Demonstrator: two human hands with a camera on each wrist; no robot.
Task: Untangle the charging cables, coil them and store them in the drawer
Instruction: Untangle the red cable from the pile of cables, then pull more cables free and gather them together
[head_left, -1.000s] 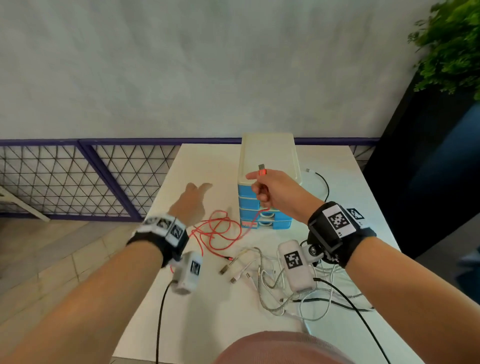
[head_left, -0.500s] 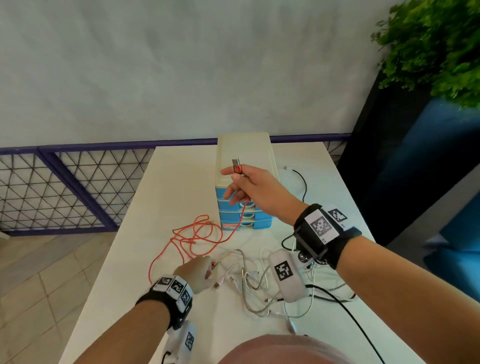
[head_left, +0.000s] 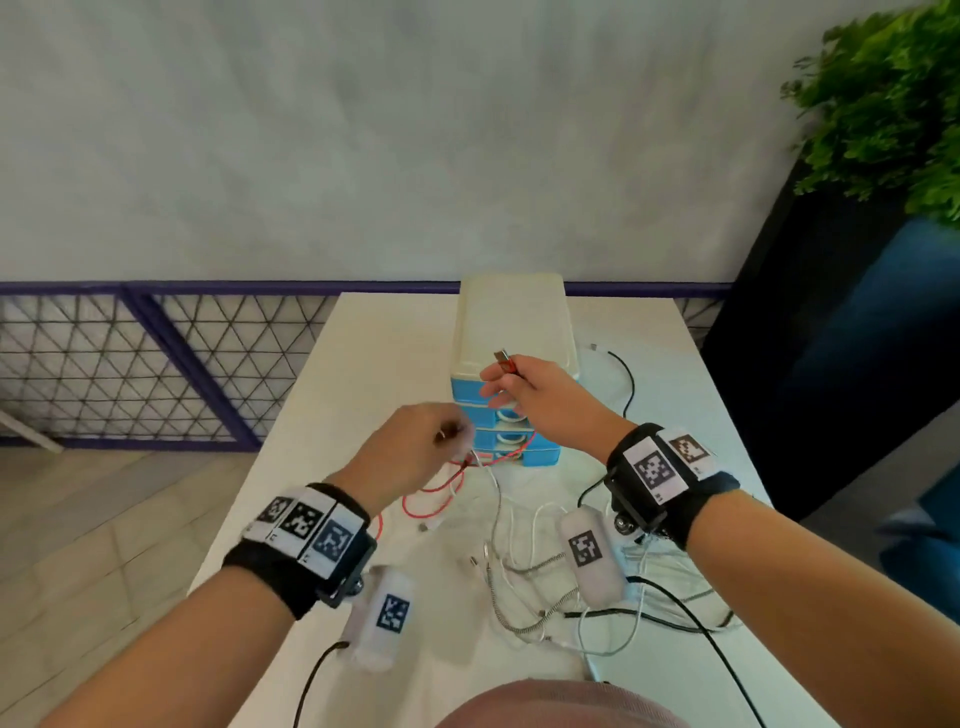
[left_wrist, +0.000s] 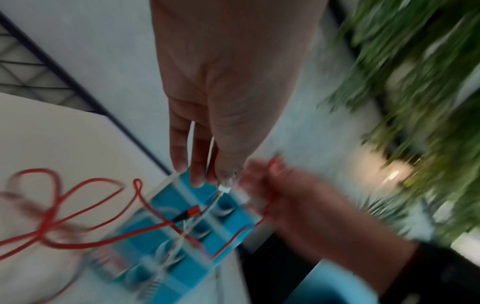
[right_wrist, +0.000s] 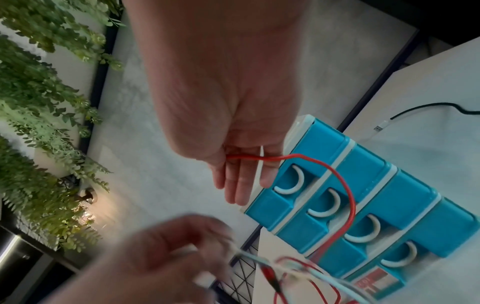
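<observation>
My right hand (head_left: 506, 371) pinches the red cable's USB plug (head_left: 503, 359) in front of the blue drawer unit (head_left: 514, 332); the red cable (right_wrist: 337, 181) trails down across the shut drawer fronts (right_wrist: 363, 185). My left hand (head_left: 457, 434), raised left of the drawers, pinches a white cable's plug (left_wrist: 224, 188). The red cable's other plug (left_wrist: 193, 211) dangles just below, crossing that white cable. Red loops (left_wrist: 64, 205) lie on the table. A tangle of white and braided cables (head_left: 519, 571) lies between my wrists.
A black cable with a white plug (head_left: 623, 374) lies right of the drawer unit. The white table (head_left: 374, 353) stands against a purple mesh rail (head_left: 156, 364). A dark planter with green leaves (head_left: 883, 114) rises at the right.
My left hand rose from the table near the tangle, lifting a white cable end toward the drawers. The right hand kept holding the red plug in about the same place.
</observation>
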